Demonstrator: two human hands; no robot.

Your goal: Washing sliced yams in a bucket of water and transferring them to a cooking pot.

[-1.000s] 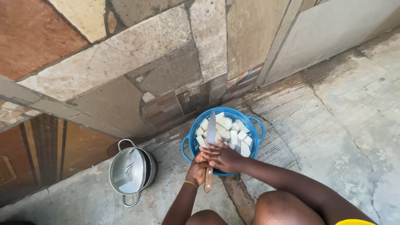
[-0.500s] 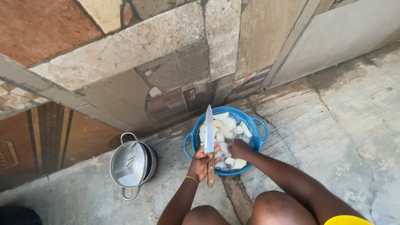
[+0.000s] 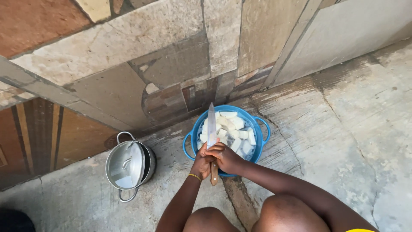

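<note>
A blue two-handled basin [image 3: 262,123] stands on the concrete by the wall, holding several white cut chunks [image 3: 234,125] in water. Over its near rim I hold a knife [image 3: 211,124] with a wooden handle, blade pointing away from me across the basin. My left hand [image 3: 200,163], with a thin gold bangle at the wrist, is wrapped round the handle. My right hand [image 3: 230,160] is pressed against it, fingers curled over the knife where blade meets handle. The handle's end sticks out below both hands.
A steel pot [image 3: 128,165] with its lid set askew sits on the floor to the left of the basin. A patchwork stone wall [image 3: 171,68] rises right behind both. My bare knees [image 3: 283,212] are at the bottom edge. Rough concrete floor [image 3: 352,129] stretches to the right.
My right hand has come out of the basin and closed against the knife beside my left hand. The knife blade stays raised over the basin.
</note>
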